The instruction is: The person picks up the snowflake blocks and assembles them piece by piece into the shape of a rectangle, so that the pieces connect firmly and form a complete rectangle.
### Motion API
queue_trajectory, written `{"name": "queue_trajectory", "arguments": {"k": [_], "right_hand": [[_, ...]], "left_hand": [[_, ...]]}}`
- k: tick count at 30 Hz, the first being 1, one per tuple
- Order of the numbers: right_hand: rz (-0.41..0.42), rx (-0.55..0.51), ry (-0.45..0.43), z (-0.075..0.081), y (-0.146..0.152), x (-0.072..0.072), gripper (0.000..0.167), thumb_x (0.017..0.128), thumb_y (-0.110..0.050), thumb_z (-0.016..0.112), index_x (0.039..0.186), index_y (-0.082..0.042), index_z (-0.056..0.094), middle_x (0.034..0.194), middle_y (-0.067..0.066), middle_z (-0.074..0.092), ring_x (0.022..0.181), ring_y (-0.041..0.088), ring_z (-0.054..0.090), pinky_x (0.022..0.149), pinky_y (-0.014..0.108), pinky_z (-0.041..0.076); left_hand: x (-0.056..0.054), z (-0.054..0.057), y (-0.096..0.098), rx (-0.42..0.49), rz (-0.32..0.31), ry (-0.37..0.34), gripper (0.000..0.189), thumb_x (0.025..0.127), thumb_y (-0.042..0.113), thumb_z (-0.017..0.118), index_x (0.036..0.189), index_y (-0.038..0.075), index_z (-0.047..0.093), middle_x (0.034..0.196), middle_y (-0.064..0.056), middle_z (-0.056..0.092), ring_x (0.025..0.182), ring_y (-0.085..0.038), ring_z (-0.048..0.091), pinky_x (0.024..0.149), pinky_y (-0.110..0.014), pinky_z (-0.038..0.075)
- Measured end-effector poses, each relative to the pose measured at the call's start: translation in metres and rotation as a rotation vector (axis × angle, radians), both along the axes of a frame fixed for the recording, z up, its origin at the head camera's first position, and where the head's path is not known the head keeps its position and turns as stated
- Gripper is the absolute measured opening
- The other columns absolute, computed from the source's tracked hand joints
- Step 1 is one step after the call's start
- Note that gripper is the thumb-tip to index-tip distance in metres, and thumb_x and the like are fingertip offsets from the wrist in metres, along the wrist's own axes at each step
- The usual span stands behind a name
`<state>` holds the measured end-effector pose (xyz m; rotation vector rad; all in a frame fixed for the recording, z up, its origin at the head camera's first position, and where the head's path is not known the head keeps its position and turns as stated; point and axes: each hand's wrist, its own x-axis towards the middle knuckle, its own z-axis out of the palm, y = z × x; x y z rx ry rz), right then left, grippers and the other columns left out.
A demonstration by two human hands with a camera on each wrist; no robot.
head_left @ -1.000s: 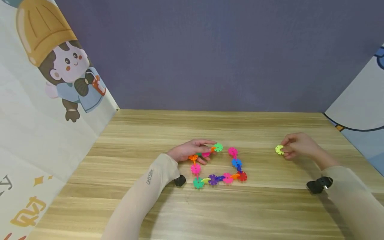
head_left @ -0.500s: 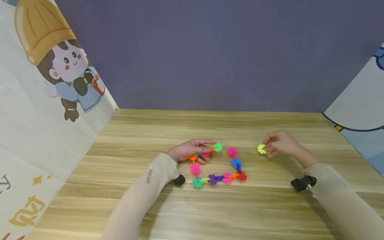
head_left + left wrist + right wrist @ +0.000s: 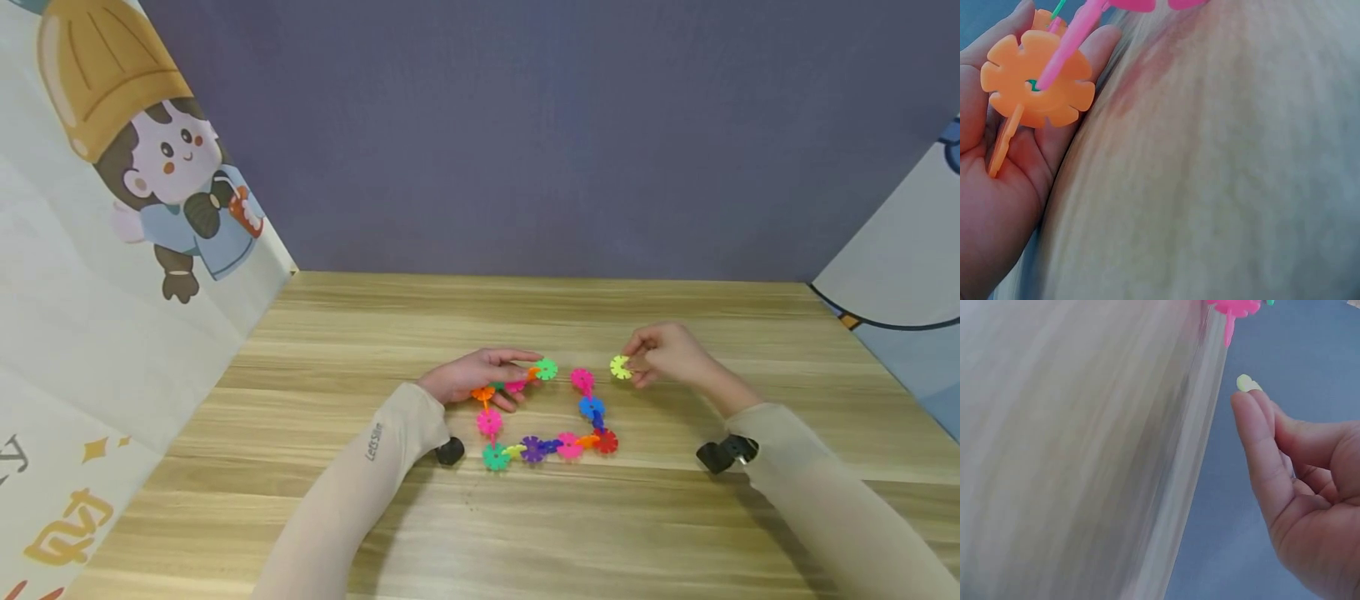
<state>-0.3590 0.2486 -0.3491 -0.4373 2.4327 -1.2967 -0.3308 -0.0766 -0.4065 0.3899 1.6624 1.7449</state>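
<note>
A chain of coloured notched plastic discs, joined edge to edge, lies on the table in a rough rectangle with a gap at its far side. My left hand point(image 3: 480, 375) grips the chain's far left stretch, thumb and fingers around it, beside the light green end disc point(image 3: 546, 369). In the left wrist view an orange disc point(image 3: 1038, 78) sits against the palm. Across the gap is the pink end disc point(image 3: 582, 380). My right hand point(image 3: 667, 357) pinches a loose yellow disc point(image 3: 621, 367) by its edge, just right of that pink disc and apart from it.
The wooden table point(image 3: 525, 533) ends at a dark blue panel point(image 3: 555, 142) at the back. A printed cloth point(image 3: 112, 333) with a cartoon figure hangs on the left, and another light cloth point(image 3: 900, 250) on the right.
My right hand has moved left with the yellow disc, from well out on the right to near the chain's gap. My left hand and the chain have stayed in place.
</note>
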Motion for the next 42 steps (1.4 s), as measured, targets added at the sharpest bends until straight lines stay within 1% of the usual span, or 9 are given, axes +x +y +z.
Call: {"name": "queue_trajectory", "arguments": {"k": [6, 10, 18, 24, 27, 32, 36, 42], "right_hand": [[0.002, -0.051, 0.019, 0.006, -0.016, 0.006, 0.017, 0.086, 0.012, 0.065, 0.100, 0.020, 0.061, 0.077, 0.012, 0.064, 0.061, 0.019, 0.067, 0.061, 0.034, 0.062], [-0.003, -0.068, 0.043, 0.006, -0.024, 0.009, 0.016, 0.086, 0.013, 0.065, 0.101, 0.019, 0.062, 0.077, 0.013, 0.065, 0.062, 0.019, 0.067, 0.062, 0.035, 0.062], [0.015, -0.121, 0.091, 0.000, -0.040, 0.009, 0.014, 0.085, 0.013, 0.067, 0.097, 0.019, 0.064, 0.078, 0.016, 0.068, 0.061, 0.020, 0.068, 0.062, 0.037, 0.062], [0.044, -0.173, 0.079, -0.005, -0.050, 0.010, 0.015, 0.085, 0.016, 0.066, 0.099, 0.020, 0.062, 0.080, 0.017, 0.069, 0.063, 0.020, 0.068, 0.062, 0.037, 0.062], [0.055, -0.181, 0.083, -0.009, -0.054, 0.010, 0.014, 0.085, 0.016, 0.065, 0.099, 0.019, 0.063, 0.080, 0.016, 0.068, 0.064, 0.019, 0.068, 0.061, 0.035, 0.062], [0.084, -0.189, 0.114, -0.014, -0.059, 0.005, 0.012, 0.084, 0.016, 0.067, 0.096, 0.017, 0.064, 0.080, 0.018, 0.069, 0.066, 0.020, 0.069, 0.061, 0.035, 0.062], [0.098, -0.178, 0.152, -0.015, -0.062, 0.002, 0.010, 0.083, 0.016, 0.068, 0.093, 0.015, 0.066, 0.080, 0.018, 0.069, 0.067, 0.021, 0.069, 0.060, 0.034, 0.062], [0.130, -0.155, 0.195, -0.014, -0.066, -0.002, 0.009, 0.083, 0.014, 0.069, 0.092, 0.012, 0.068, 0.079, 0.017, 0.069, 0.069, 0.025, 0.070, 0.063, 0.033, 0.062]], "left_hand": [[0.000, 0.000, 0.000, -0.006, -0.003, 0.000, 0.050, 0.104, 0.012, 0.053, 0.152, 0.012, 0.041, 0.134, -0.014, 0.061, 0.092, -0.022, 0.067, 0.080, -0.035, 0.061], [0.001, -0.001, 0.001, -0.013, -0.006, 0.003, 0.049, 0.104, 0.012, 0.053, 0.152, 0.012, 0.041, 0.135, -0.013, 0.060, 0.092, -0.021, 0.068, 0.081, -0.036, 0.061], [0.002, 0.000, 0.000, -0.009, -0.007, 0.005, 0.049, 0.105, 0.012, 0.052, 0.152, 0.011, 0.041, 0.136, -0.014, 0.059, 0.093, -0.021, 0.068, 0.081, -0.036, 0.061], [0.002, 0.000, 0.000, -0.002, -0.012, 0.007, 0.049, 0.105, 0.011, 0.050, 0.153, 0.010, 0.040, 0.135, -0.017, 0.059, 0.093, -0.022, 0.068, 0.082, -0.038, 0.060], [0.003, 0.001, 0.000, 0.002, -0.014, 0.004, 0.049, 0.105, 0.011, 0.050, 0.153, 0.010, 0.039, 0.136, -0.017, 0.059, 0.093, -0.022, 0.068, 0.083, -0.039, 0.060], [-0.001, 0.000, 0.000, 0.000, -0.007, -0.001, 0.049, 0.105, 0.012, 0.051, 0.153, 0.010, 0.039, 0.135, -0.015, 0.060, 0.094, -0.022, 0.068, 0.083, -0.038, 0.060], [-0.004, -0.001, 0.000, 0.001, -0.001, -0.007, 0.049, 0.105, 0.012, 0.051, 0.153, 0.011, 0.039, 0.135, -0.016, 0.060, 0.093, -0.022, 0.068, 0.082, -0.038, 0.060], [-0.008, -0.001, 0.001, 0.001, 0.008, -0.006, 0.049, 0.105, 0.012, 0.050, 0.153, 0.009, 0.039, 0.135, -0.017, 0.059, 0.094, -0.022, 0.067, 0.082, -0.038, 0.060]]}}
